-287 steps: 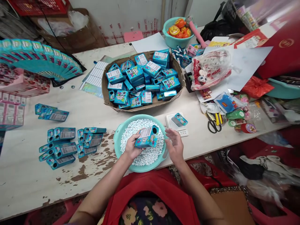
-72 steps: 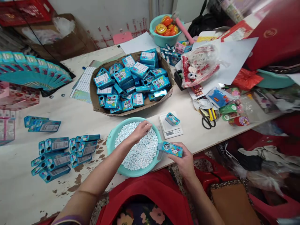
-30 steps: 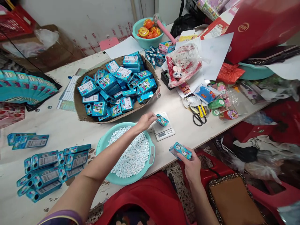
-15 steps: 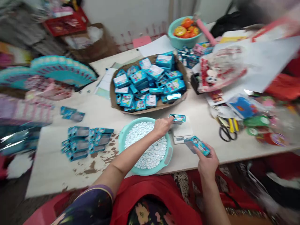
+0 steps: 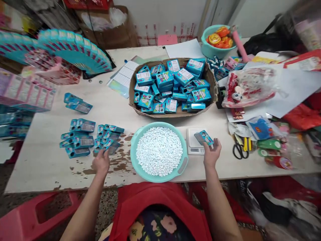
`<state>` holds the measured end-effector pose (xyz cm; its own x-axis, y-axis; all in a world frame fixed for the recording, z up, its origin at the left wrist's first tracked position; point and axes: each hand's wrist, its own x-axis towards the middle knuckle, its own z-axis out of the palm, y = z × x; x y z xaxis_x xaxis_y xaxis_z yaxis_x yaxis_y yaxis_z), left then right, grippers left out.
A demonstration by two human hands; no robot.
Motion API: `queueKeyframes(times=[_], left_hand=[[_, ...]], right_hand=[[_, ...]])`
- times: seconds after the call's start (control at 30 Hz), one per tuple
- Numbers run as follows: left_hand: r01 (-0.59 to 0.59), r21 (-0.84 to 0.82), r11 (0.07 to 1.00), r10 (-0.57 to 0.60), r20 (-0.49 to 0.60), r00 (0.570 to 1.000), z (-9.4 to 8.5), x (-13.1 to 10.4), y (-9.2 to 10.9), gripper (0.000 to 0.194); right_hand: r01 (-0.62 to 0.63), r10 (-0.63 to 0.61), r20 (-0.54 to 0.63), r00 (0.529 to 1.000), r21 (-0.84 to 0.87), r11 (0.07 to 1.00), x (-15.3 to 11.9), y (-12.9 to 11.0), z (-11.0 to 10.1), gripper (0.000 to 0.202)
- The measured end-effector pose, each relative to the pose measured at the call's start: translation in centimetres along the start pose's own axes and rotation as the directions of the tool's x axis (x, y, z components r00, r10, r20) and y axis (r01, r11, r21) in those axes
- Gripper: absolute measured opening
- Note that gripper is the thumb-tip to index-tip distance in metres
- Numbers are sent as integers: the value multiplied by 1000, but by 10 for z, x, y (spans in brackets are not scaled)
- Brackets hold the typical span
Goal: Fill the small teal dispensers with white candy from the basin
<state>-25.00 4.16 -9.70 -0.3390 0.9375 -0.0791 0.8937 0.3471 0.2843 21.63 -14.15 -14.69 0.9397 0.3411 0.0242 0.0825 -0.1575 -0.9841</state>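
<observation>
My left hand point(image 5: 101, 162) reaches to the nearer cluster of small blue packets point(image 5: 113, 128) on the left, its fingertips closed on the end of one blue packet point(image 5: 108, 144). My right hand point(image 5: 212, 152) grips a small blue box point(image 5: 204, 137) by its near end. That box is tilted above the small white scale point(image 5: 192, 138); whether it touches the scale I cannot tell. Between my hands stands a mint-green basin point(image 5: 134, 157) full of small white tablets point(image 5: 159, 150).
Behind the basin, a cut-down carton point(image 5: 173, 115) holds many blue boxes. More blue packets point(image 5: 80, 142) lie at left. Scissors point(image 5: 239, 149) and a yellow-handled cutter point(image 5: 247, 144) lie right of the scale. A green bowl point(image 5: 213, 52) with orange toys stands at the back.
My left hand has left a blue box by the scale and crossed leftward to the packets. My right hand has brought its box over the scale. The view has shifted.
</observation>
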Motion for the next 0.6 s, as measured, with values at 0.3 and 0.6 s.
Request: queueKeyframes(times=[0.3, 0.6], left_hand=[[-319, -300, 899, 375, 151, 915, 8, -42, 64, 18], [-578, -430, 693, 720, 436, 539, 89, -113, 177, 17]], right_hand=[[-208, 180, -154, 971, -189, 960, -57, 20, -53, 56], [-211, 202, -75, 976, -130, 969, -66, 20, -58, 48]])
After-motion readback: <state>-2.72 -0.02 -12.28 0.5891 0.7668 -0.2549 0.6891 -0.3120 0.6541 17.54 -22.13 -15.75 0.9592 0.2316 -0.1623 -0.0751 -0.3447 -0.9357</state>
